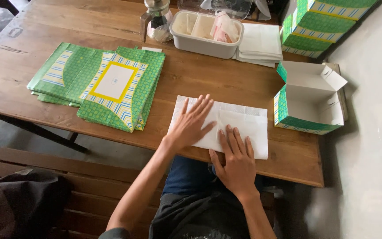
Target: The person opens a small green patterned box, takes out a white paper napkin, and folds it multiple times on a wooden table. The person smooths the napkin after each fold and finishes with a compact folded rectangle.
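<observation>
We see a wooden table [191, 79] filling most of the frame. At upper left on it lies a stack of flat green cartons [102, 84]. At right centre stands an open green box [308, 99], with closed green boxes [323, 22] piled in the upper right corner. At top centre sit a white tub [204, 40] and, just beside it, folded white sheets [259, 42]. At lower centre, near the table's front edge, lies a white paper sheet [239, 121]. Our left hand [191, 124] and right hand [235, 161] both rest flat on it, fingers spread, pinching nothing.
</observation>
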